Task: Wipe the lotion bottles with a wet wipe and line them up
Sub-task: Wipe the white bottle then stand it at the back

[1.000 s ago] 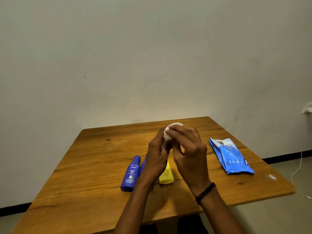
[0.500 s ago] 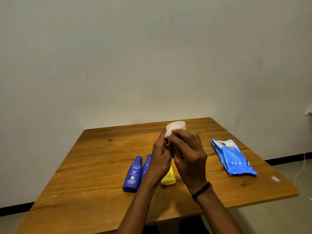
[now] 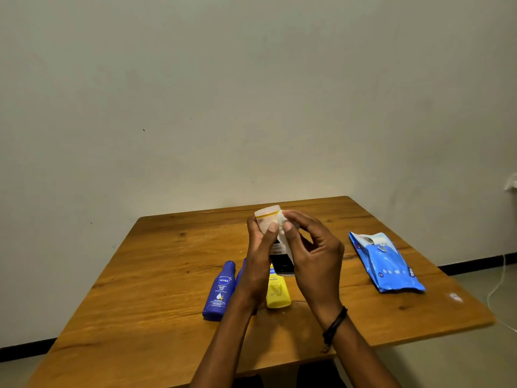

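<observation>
Left hand [image 3: 260, 256] fingers curl round the dark lotion bottle [image 3: 282, 264], held over mid-worktop [image 3: 154, 275]. Right hand [image 3: 316, 259] fingers pinch the wet wipe [image 3: 282, 233] on its side. Cap, covered a second ago, now bare: wiping likely proceeds down the body.

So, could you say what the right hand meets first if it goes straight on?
The right hand, pinching the wet wipe, points at the bottle held by the left hand; it likely meets that first.
</observation>
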